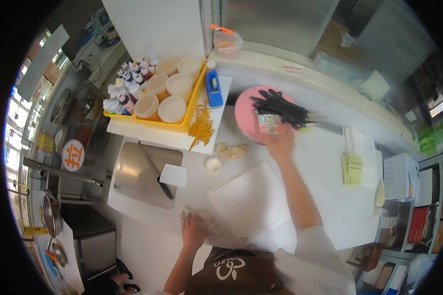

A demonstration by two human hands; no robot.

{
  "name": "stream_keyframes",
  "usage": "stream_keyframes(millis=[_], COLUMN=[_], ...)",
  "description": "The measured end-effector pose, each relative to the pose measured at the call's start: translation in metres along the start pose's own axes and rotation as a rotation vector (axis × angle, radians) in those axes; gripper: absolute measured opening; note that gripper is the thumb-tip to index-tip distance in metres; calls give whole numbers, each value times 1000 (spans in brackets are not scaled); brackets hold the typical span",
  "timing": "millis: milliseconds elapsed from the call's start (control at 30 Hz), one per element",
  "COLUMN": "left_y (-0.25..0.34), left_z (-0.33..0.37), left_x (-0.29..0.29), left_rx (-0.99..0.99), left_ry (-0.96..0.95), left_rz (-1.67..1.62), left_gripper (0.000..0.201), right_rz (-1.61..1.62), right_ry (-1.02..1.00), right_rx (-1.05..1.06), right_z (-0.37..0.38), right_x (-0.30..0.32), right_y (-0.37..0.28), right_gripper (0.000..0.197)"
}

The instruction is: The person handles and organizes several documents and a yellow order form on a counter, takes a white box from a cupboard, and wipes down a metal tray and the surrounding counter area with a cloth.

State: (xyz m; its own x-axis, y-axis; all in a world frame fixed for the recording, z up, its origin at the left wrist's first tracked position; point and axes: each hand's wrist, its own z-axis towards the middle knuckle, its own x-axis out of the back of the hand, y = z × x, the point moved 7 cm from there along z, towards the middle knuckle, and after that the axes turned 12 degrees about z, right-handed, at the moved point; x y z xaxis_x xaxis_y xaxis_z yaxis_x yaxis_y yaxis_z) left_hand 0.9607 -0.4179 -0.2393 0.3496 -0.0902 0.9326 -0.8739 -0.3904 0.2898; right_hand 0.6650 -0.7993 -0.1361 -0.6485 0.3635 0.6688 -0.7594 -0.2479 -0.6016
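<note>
Hands (194,230) two, one packet (268,122), six tubs (172,109)

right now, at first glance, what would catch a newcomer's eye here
Probably the yellow tray at upper left, packed with lidded tubs and small bottles. Then the black gloves on the pink disc by the right hand, and the long knife on the metal tray at left.

Pink disc (245,113), black glove (283,109), whitish cloth (211,223), yellow tray (187,122), blue tape dispenser (214,96), white-printed brown apron (248,280)
</note>
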Motion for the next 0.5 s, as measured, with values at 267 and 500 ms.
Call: stream_keyframes(millis=[267,500], left_y=[1,10], left_z=[13,7], left_x=[-28,-34], left_rx=[40,62], left_ry=[-138,-102], left_rz=[76,149], left_gripper=[78,81], right_rz=[167,318], right_ry=[-142,-111], right_rx=[6,40], right_z=[-6,-28], right_x=[-9,11], right_y=[-3,-6], right_gripper=[68,49])
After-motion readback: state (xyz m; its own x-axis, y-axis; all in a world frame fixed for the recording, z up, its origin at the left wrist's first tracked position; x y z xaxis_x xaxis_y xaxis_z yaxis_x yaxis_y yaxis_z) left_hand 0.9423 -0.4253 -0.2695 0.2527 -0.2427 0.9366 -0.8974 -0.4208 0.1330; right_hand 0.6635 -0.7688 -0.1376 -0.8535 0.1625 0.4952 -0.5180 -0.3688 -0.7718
